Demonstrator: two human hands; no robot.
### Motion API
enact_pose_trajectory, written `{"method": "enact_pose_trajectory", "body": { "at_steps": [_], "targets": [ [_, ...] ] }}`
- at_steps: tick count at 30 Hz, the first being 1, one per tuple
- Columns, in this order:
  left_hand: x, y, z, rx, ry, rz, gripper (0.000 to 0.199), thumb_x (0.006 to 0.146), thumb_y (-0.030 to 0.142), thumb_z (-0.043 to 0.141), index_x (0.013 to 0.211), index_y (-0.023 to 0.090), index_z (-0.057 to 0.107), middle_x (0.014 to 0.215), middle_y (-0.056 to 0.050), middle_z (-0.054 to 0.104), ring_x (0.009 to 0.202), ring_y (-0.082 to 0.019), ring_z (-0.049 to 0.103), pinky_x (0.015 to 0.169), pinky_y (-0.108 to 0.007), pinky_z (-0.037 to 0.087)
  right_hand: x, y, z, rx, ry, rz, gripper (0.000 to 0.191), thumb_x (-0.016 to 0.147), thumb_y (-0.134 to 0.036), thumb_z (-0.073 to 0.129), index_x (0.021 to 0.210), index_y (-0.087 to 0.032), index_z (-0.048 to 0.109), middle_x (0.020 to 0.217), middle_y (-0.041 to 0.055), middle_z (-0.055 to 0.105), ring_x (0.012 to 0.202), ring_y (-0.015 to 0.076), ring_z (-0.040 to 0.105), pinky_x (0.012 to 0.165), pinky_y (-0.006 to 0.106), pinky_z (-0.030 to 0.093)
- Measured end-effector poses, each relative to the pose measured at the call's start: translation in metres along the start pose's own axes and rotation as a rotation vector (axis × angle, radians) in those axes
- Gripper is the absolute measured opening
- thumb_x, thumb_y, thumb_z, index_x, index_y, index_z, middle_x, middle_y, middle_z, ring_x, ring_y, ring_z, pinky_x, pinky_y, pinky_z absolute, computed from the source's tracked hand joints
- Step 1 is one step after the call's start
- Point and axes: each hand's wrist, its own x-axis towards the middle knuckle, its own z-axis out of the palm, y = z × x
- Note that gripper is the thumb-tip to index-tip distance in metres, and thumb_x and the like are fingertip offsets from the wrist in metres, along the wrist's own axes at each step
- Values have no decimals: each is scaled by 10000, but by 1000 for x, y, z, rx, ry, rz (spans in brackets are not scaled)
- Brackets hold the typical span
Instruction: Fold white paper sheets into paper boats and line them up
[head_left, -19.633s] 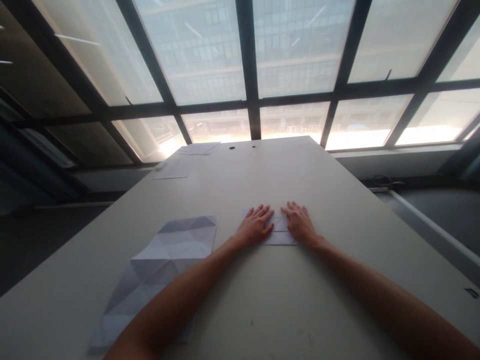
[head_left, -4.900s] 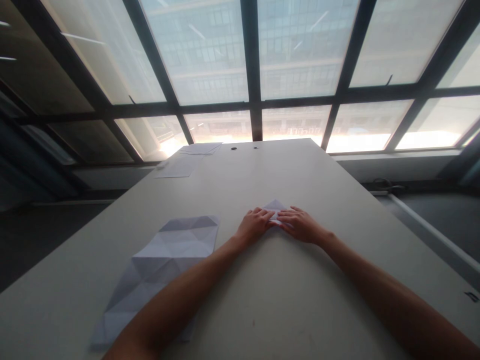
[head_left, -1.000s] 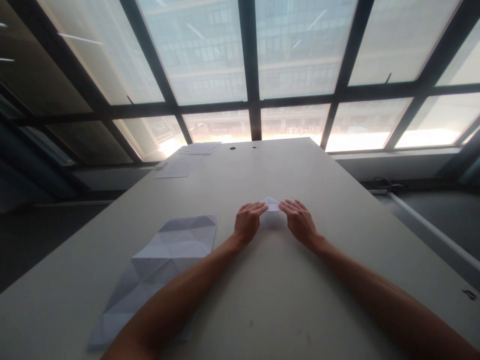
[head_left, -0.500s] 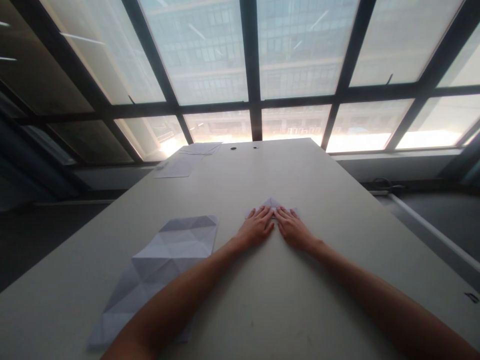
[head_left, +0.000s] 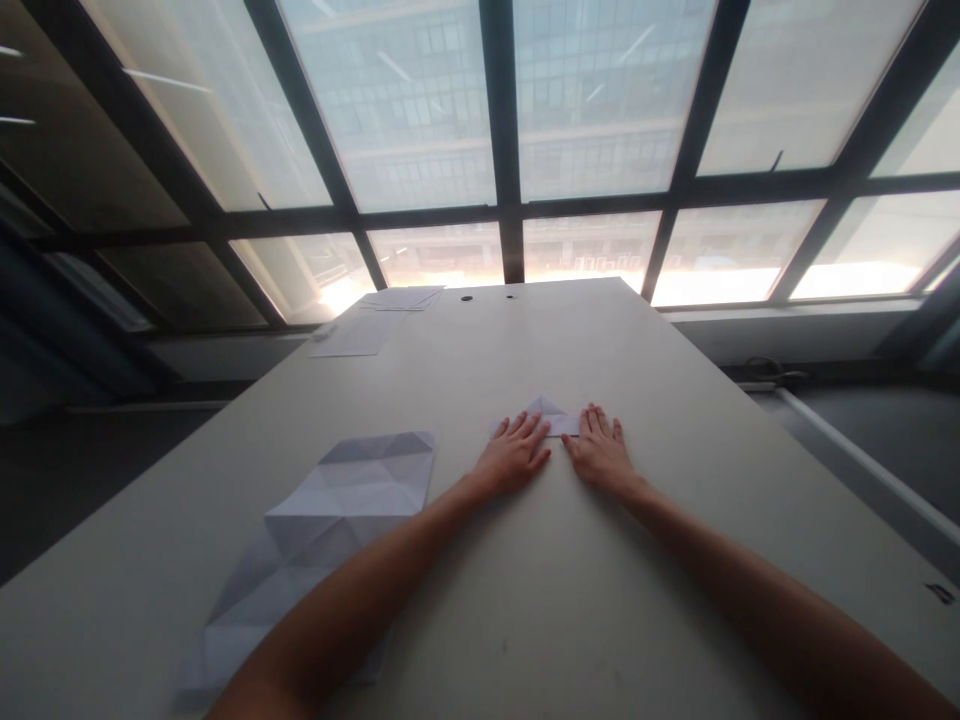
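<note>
Folded white paper (head_left: 561,426) w/ a triangular peak, lying on the white table (head_left: 480,360), under fingers.
L hand (head_left: 512,450) is palm down, fingers slightly spread, on its left part; R hand (head_left: 600,452) is spread over the right end, thumb out by the near edge, prob. to keep the paper flat. Peak points to the far side. Large creased white paper sheet (head_left: 352,488) sits L, prob. there for working room; flat white paper sheets (head_left: 352,338) at far L corner. Fingers cover both paper ends; L forearm (head_left: 367,585) hides part of the creased sheet; far sheets' no. unclear.
</note>
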Motion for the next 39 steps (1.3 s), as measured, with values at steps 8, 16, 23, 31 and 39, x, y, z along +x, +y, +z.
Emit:
{"method": "enact_pose_trajectory", "body": {
  "at_steps": [8,16,23,31,39],
  "targets": [
    [1,-2,2,6,-19,20,601,1020,487,271,1552,211,229,1610,-80,221,1492,-247,159,1198,-458,123,-9,-14,-9,80,-75,-407,617,1021,-420,226,1533,-78,264,1594,145,228,1484,228,169,1195,445,140],
    [1,-4,11,46,33,-196,717,975,599,284,1520,133,307,1604,-142,219,1481,-395,81,1178,-513,128,-8,-12,-7,17,-82,-264,750,1003,-556,202,1501,-4,304,1574,226,236,1481,278,168,1188,453,153],
    [3,-6,8,74,43,-392,759,976,558,281,1502,11,273,1581,-244,204,1477,-372,145,1177,-506,142,-4,-7,-3,-4,-54,-116,751,993,-517,274,1490,46,284,1572,250,224,1478,314,157,1183,465,146],
    [3,-8,7,78,69,-426,650,997,457,285,1474,16,318,1566,-246,246,1477,-339,177,1171,-492,175,-1,-2,1,-22,-22,-58,731,988,-520,301,1480,19,320,1559,251,268,1469,323,184,1171,477,153],
    [1,-17,10,10,130,-330,486,1012,334,306,1442,147,429,1551,-132,358,1455,-313,260,1172,-485,210,3,2,-5,45,83,-46,493,1012,-381,342,1351,-78,533,1475,187,456,1389,281,362,1139,431,236]
  ]
}}
